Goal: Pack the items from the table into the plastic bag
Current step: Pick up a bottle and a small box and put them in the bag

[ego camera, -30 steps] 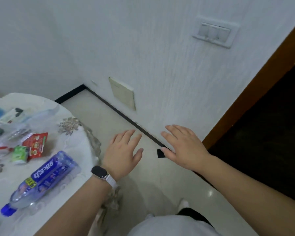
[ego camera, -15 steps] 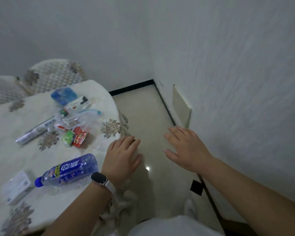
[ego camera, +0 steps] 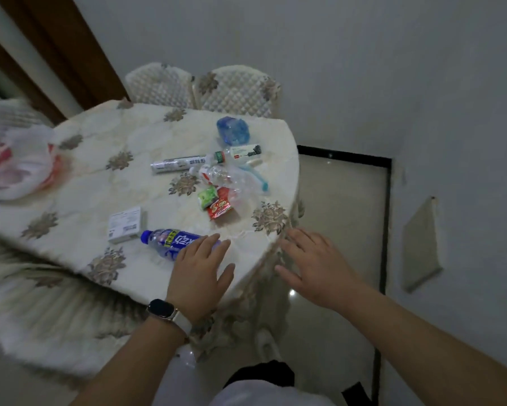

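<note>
Dim, flat indoor light with a grey-blue cast; its source lies outside the view. Small glints mark the glossy floor (ego camera: 334, 230). A soft shadow sits under the table (ego camera: 100, 177) rim. Motion blur smears the left margin, including the bag (ego camera: 21, 162); the centre is fairly sharp. Wide-angle distortion slants the skirting (ego camera: 343, 155) and door frame (ego camera: 70, 54) near the edges.
</note>
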A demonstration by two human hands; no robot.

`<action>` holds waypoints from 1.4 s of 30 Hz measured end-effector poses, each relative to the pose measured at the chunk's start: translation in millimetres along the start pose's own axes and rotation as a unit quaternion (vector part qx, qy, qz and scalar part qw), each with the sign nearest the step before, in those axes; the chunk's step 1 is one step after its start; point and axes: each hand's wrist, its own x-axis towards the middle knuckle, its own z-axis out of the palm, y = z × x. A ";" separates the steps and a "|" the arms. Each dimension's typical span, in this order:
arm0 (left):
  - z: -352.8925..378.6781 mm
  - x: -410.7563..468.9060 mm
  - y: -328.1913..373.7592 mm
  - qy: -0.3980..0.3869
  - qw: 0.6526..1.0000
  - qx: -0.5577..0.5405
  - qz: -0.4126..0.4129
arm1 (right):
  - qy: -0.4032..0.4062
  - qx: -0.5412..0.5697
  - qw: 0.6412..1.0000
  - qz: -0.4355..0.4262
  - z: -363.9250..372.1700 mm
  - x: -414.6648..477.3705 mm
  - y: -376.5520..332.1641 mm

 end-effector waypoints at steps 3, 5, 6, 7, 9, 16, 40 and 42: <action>12.6 6.0 -26.8 0.025 0.998 -0.020 -0.045 | -0.021 0.003 0.999 -0.033 8.0 33.5 -2.3; 24.2 12.7 -44.0 0.036 0.996 -0.024 -0.078 | -0.023 -0.004 0.998 -0.060 11.7 56.0 0.4; 30.3 17.0 -52.6 0.037 0.994 -0.026 -0.097 | -0.029 -0.007 0.997 -0.067 12.4 67.5 2.8; 36.2 22.0 -60.9 0.034 0.992 -0.029 -0.118 | -0.038 -0.009 0.997 -0.071 12.6 79.6 5.6; 49.8 34.5 -79.2 0.028 0.986 -0.033 -0.162 | -0.053 -0.010 0.996 -0.077 14.5 107.2 11.7; 87.0 54.0 -114.8 0.027 0.965 -0.086 -0.246 | -0.092 0.002 0.988 -0.122 39.2 202.4 0.7; 107.5 119.4 -69.5 0.127 0.509 -0.389 -0.757 | -0.301 0.010 0.879 -0.370 189.2 396.4 -2.1; 109.1 126.8 -68.6 0.130 0.485 -0.387 -0.774 | -0.306 0.002 0.873 -0.379 194.0 398.3 -4.2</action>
